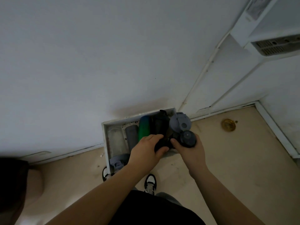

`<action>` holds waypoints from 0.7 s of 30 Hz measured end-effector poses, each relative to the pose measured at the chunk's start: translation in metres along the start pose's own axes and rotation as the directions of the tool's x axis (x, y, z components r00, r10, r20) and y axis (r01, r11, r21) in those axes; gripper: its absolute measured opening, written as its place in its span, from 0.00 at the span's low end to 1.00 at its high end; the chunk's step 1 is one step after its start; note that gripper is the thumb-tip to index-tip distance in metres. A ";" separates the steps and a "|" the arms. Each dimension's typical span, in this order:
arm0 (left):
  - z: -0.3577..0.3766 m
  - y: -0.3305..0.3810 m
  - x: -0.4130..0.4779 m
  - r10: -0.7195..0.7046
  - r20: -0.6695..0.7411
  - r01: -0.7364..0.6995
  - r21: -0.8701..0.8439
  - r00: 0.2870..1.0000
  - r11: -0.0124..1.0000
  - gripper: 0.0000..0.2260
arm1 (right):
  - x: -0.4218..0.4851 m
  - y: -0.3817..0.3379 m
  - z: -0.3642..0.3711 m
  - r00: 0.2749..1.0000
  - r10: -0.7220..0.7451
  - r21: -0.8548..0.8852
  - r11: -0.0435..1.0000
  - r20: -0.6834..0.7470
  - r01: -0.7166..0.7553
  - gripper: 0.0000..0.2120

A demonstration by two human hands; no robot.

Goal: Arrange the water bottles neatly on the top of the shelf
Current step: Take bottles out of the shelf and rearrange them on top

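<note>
A narrow white shelf top point(105, 137) stands against the wall, seen from straight above. Several bottles lie side by side on it: a clear one with a grey lid point(116, 142), a grey one point(132, 135), a green one point(144, 128) and a black one point(159, 125). An upright bottle with a grey flip lid point(179, 122) stands at the shelf's right end. My left hand point(146, 150) grips the lower end of the black bottle. My right hand point(190, 151) holds a dark bottle with a round black cap point(188, 138), upright, at the shelf's right front corner.
A white wall rises behind the shelf, and a white door and frame point(274, 127) stand to the right. A brass floor drain point(228, 125) sits on the beige floor. My shoes point(150, 183) are right below the shelf. A dark rounded object point(11, 184) fills the lower left.
</note>
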State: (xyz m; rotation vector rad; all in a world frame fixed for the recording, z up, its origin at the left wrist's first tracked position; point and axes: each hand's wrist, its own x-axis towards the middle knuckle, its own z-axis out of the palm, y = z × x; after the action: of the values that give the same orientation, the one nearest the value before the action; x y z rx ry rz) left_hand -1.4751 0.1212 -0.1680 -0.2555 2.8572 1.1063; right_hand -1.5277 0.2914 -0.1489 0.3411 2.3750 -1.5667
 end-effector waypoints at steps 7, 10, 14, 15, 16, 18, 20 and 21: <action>0.000 0.000 0.000 -0.019 -0.002 0.019 -0.028 1.000 0.999 0.23 | -0.017 -0.001 -0.015 0.998 -0.013 0.088 0.996 -0.054 0.018 0.16; 0.001 0.000 0.000 -0.009 -0.003 0.009 -0.015 1.000 1.000 0.23 | -0.028 -0.009 -0.030 0.997 -0.013 0.110 0.994 -0.079 0.022 0.17; 0.001 0.001 -0.002 -0.002 0.023 0.002 -0.007 1.000 1.000 0.24 | -0.042 -0.028 -0.051 0.995 -0.058 0.026 0.998 -0.082 0.060 0.16; 0.001 0.002 -0.003 -0.002 0.023 0.003 -0.018 1.000 1.000 0.24 | -0.046 -0.036 -0.057 0.991 -0.095 -0.017 0.995 -0.093 0.093 0.16; 0.000 0.004 -0.004 -0.004 0.016 0.005 -0.038 1.000 0.999 0.24 | -0.050 -0.047 -0.062 0.986 -0.128 -0.060 0.991 -0.106 0.122 0.15; -0.002 0.004 -0.008 -0.036 -0.022 0.033 -0.107 0.999 0.994 0.23 | -0.056 -0.073 -0.071 0.975 -0.177 -0.104 0.981 -0.135 0.164 0.14; -0.004 0.000 -0.012 -0.112 -0.080 0.095 -0.194 0.990 0.976 0.21 | -0.061 -0.102 -0.076 0.960 -0.232 -0.125 0.969 -0.158 0.214 0.15; -0.005 -0.005 -0.014 -0.165 -0.100 0.139 -0.226 0.981 0.964 0.20 | -0.063 -0.119 -0.077 0.950 -0.274 -0.138 0.957 -0.150 0.254 0.15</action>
State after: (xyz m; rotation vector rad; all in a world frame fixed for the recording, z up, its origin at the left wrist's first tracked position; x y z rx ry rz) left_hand -1.4603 0.1159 -0.1657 -0.5620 2.7547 1.4166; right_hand -1.5165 0.3135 0.0038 0.1378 2.7259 -1.5515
